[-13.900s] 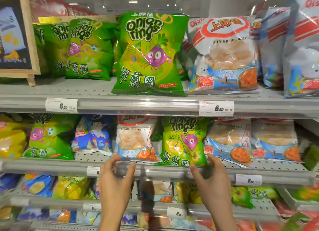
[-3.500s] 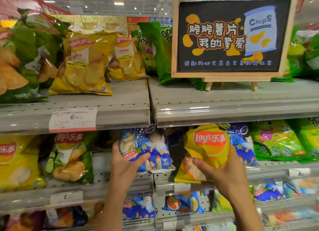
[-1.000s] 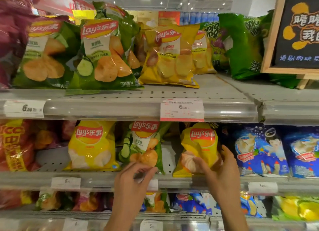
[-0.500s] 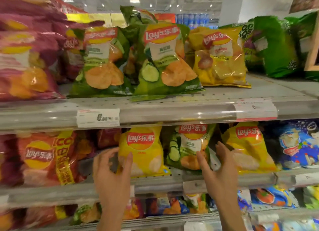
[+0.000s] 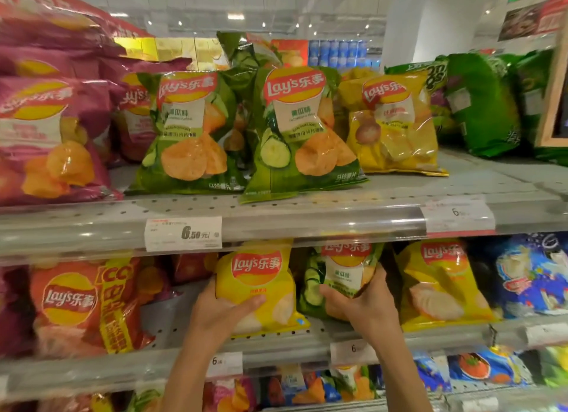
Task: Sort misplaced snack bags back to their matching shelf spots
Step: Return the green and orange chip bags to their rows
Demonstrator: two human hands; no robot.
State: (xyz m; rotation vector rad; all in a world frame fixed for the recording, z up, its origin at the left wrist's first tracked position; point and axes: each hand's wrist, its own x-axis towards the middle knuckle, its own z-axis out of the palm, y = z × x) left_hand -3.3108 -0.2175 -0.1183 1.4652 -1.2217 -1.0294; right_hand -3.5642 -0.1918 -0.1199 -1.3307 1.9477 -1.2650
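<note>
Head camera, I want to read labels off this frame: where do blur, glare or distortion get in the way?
In the head view, the price tag reads sharply; the purple bags at the left edge and the wooden frame at right smear; glare streaks the clear shelf rail; the wide lens bends the shelves toward the edges; the yellow bag in the left hand is sharp.

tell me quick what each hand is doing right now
Left hand: closed, holding the yellow chip bag on the middle shelf.
Right hand: closed, holding the green chip bag beside it.
</note>
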